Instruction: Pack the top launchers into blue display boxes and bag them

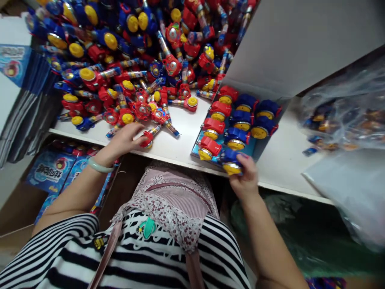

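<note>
My right hand (247,176) grips a blue toy watch (231,156) with a yellow dial, at the front edge of an open display box (197,149). In that box stand a column of red toy watches (214,125) and columns of blue toy watches (241,119), yellow dials facing me. My left hand (126,139), a pale bangle on its wrist, has thumb and fingers closed on a red toy watch (147,139) with a clear candy-filled tube, near the table's front edge. Part of this toy is hidden by the fingers.
A large heap of red and blue toy watches (126,76) covers the table's back left. Folded printed boxes (39,88) are stacked at left. Below, a carton holds filled blue boxes (54,170). The display box's white lid (288,44) stands raised; plastic bags (355,108) lie at right.
</note>
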